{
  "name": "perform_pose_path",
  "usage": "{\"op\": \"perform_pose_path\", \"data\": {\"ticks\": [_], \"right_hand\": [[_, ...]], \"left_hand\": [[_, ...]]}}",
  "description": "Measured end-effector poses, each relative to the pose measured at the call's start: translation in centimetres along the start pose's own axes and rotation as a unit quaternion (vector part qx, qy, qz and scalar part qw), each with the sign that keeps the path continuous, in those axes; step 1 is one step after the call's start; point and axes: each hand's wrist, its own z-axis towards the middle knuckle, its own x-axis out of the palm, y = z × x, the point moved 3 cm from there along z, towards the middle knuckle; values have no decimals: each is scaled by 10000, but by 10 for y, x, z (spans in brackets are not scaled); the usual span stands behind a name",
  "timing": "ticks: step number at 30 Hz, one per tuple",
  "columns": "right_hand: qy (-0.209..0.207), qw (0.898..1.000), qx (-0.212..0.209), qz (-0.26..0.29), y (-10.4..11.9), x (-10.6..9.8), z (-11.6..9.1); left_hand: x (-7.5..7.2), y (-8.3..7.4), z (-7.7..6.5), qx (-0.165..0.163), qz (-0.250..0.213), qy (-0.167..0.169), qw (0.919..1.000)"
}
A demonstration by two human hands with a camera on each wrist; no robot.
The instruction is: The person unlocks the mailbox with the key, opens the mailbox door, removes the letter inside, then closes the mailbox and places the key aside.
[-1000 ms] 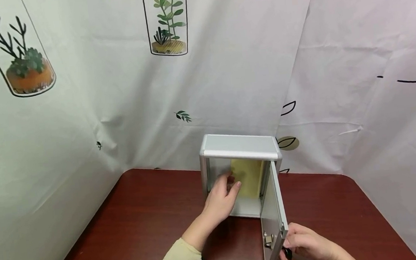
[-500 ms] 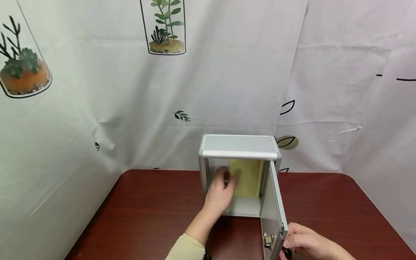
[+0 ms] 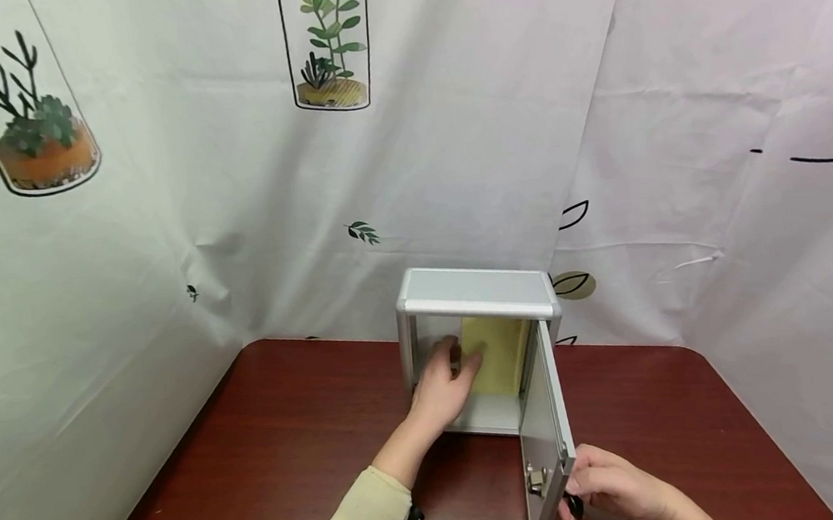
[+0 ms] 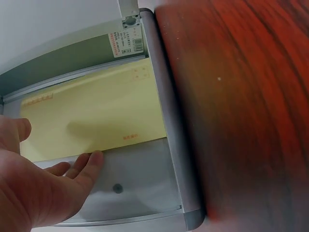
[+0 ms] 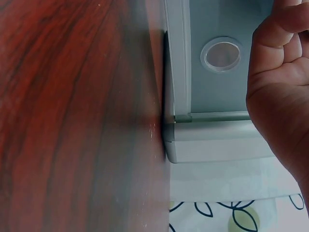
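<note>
An upright silver-framed metal box stands with its hinged door swung outward. Inside, a yellow envelope leans on the back wall. My left hand reaches into the box. Its thumb lies over the envelope's left part and its fingertips meet the lower edge in the left wrist view; it does not plainly grip it. My right hand holds the door by its free edge, fingers curled around a small black piece, perhaps a key head. A metal lock sits on the door's inner face.
The box stands on a dark red wooden table, near its back edge. White printed cloth hangs behind and at both sides. A round window shows on the door in the right wrist view. A label is stuck inside the box.
The left hand has shifted slightly left and then a little back right at the envelope. The right hand and door have stayed in place. The head view has turned slightly.
</note>
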Motion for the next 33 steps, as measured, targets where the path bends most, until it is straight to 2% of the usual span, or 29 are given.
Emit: {"op": "perform_pose_path", "data": {"ticks": [2, 9, 14, 17, 18, 21, 26, 29, 33], "right_hand": [[12, 10000, -9, -17, 0, 0, 0], [62, 10000, -37, 43, -1, -1, 1], [71, 9999, -38, 75, -2, -1, 1], [65, 10000, -21, 44, -2, -1, 0], [66, 10000, -15, 30, -2, -1, 0], [73, 10000, 10, -37, -1, -1, 0], [117, 9998, 46, -120, -1, -1, 1], [131, 9998, 42, -135, -1, -1, 2], [125, 9998, 35, -132, -2, -2, 1]], "left_hand": [[-3, -9, -2, 26, 57, 110, 9999], [-2, -6, -1, 162, 100, 124, 9997], [2, -1, 0, 614, 406, 1, 9973], [5, 5, 1, 812, 462, -64, 9956], [5, 4, 1, 772, 461, -33, 9959], [16, 21, 7, 745, 682, -53, 9949], [35, 48, 15, 380, 981, 123, 9944], [37, 44, 15, 453, 944, 275, 9941], [43, 50, 18, 694, 807, 374, 9936]]}}
